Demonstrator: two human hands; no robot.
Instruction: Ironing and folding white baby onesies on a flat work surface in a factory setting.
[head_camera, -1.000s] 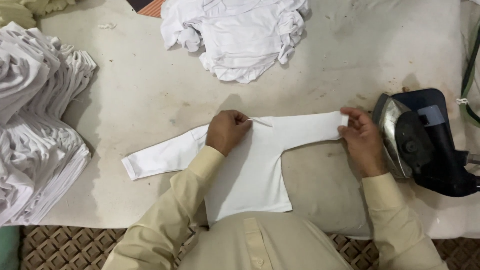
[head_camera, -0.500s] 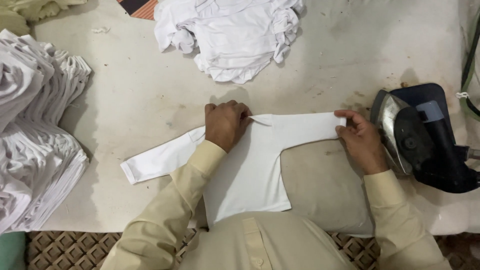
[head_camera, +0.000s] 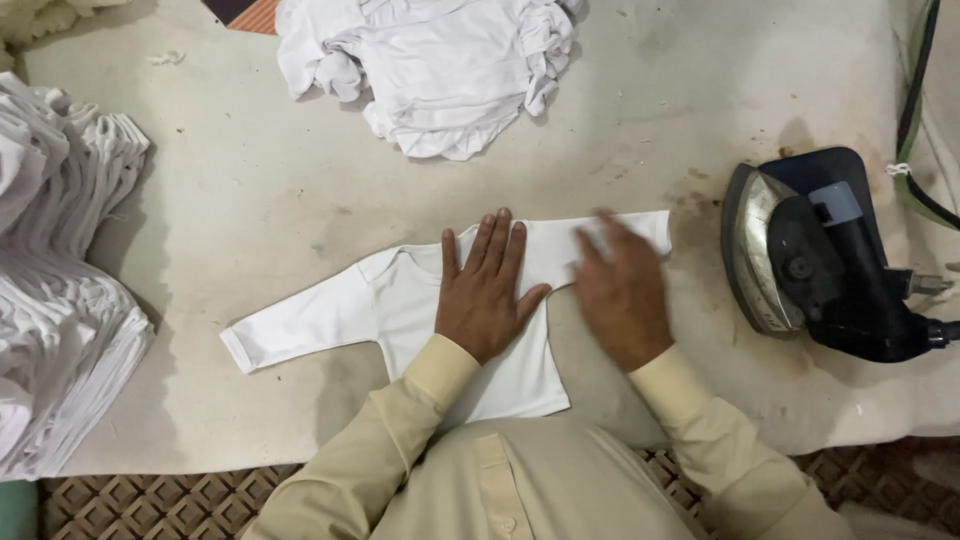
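Small white long-sleeved shirt (head_camera: 420, 310) spread flat near the front edge of the pale padded surface (head_camera: 250, 200), neckline toward the far side, one sleeve stretched out to the left, the other running right. Left hand (head_camera: 487, 292) laid flat on the chest of the shirt, fingers apart and extended, palm pressing the cloth down, gripping nothing. Right hand (head_camera: 622, 290) open too, resting on the right sleeve just beside the left hand, blurred, so finger positions hard to read exactly; nothing clamped in it. For smoothing well, probably best to keep the left palm steady as an anchor while sweeping the right outward along the sleeve, pushing wrinkles toward the cuff rather than bunching them at the seam, with even, light pressure so the thin knit does not stretch out of shape. Fabric soft, matte, thin-looking, with a narrow hemmed cuff and a lapped shoulder at the neck. Surface covering stained and scorched in brownish patches, slightly rumpled. To the right, well apart from the hands, a heavy iron (head_camera: 810, 265) lying on its side, dull metal soleplate showing, dark body and handle, cord trailing off. At the far edge, a crumpled heap of white garments (head_camera: 430, 70); at the left, tall neat stacks of folded white garments (head_camera: 55, 270).
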